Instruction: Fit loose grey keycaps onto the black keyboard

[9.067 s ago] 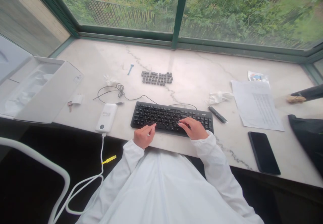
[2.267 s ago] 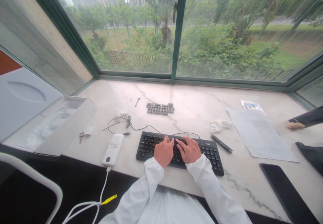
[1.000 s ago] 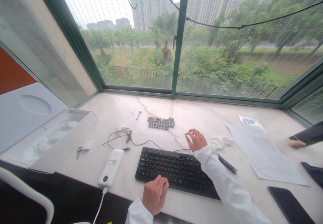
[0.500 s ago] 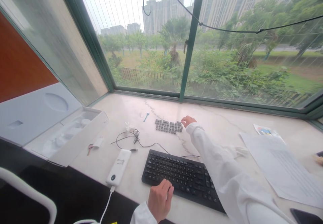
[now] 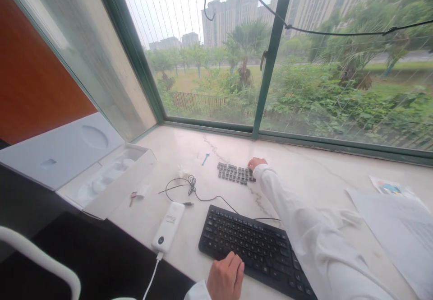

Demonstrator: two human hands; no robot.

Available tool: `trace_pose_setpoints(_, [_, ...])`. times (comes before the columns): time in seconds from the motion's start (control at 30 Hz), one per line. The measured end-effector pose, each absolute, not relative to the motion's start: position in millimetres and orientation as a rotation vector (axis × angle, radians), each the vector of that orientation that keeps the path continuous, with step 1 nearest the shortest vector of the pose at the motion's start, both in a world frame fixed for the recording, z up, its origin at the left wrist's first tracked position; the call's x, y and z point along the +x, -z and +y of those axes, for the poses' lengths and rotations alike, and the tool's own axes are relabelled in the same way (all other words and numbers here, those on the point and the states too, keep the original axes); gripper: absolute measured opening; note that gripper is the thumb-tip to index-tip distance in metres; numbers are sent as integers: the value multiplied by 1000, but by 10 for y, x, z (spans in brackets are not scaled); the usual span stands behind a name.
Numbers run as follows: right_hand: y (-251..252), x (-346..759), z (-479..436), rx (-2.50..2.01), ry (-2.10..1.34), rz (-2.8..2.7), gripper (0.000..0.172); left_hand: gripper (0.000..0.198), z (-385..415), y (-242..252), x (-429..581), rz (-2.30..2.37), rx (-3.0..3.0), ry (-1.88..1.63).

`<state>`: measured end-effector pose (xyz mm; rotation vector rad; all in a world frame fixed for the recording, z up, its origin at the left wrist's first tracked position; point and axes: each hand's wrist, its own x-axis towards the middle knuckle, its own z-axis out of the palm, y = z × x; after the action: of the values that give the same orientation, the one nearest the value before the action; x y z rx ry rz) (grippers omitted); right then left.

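Note:
My right hand [image 5: 258, 163] reaches to the far right end of several rows of small grey keycaps [image 5: 232, 173] on the tabletop. Its fingers are bent and drawn together at the keycaps; whatever lies between the fingertips is too small to make out. Close to me, my left hand [image 5: 226, 274] has its fingers curled together over the front edge of a black keyboard [image 5: 250, 241]. The keyboard lies at a slant, and my right sleeve covers part of its right side.
A white power bank [image 5: 168, 228] with a plugged-in cable is left of the keyboard. Near it are a coiled black cable [image 5: 191, 182], a key [image 5: 133, 197], a blue strip [image 5: 205, 159] and an opened white box [image 5: 142, 155]. Paper sheets [image 5: 382, 219] lie right; a window [image 5: 209, 88] stands behind.
The view has shifted, so everything appears further right. Relative to the keycaps, my right hand has moved slightly left, over their right end. My left hand stays at the keyboard's front edge.

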<state>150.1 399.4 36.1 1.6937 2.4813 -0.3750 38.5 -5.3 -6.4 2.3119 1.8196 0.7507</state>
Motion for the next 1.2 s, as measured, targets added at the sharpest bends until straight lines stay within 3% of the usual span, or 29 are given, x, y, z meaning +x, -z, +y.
trace_pose_setpoints(0.2, [-406, 1550, 4043, 1857, 494, 2534, 18, 16, -49, 115, 393, 1838, 2362, -749])
trace_pose_setpoints(0.4, [-504, 1792, 3904, 1939, 684, 2712, 19, 18, -63, 23, 398, 1833, 2332, -720])
trace_pose_setpoints(0.63, [-526, 2266, 3001, 1829, 932, 2826, 19, 19, -72, -65, 374, 1786, 2311, -717])
trace_pose_setpoints(0.83, [-398, 2570, 2152, 1659, 1401, 2682, 26, 21, -63, -60, 362, 1740, 2273, -763])
trace_pose_setpoints(1.2, [-273, 2546, 1772, 1694, 1318, 2571, 16, 25, -45, -104, 372, 1709, 2348, -743])
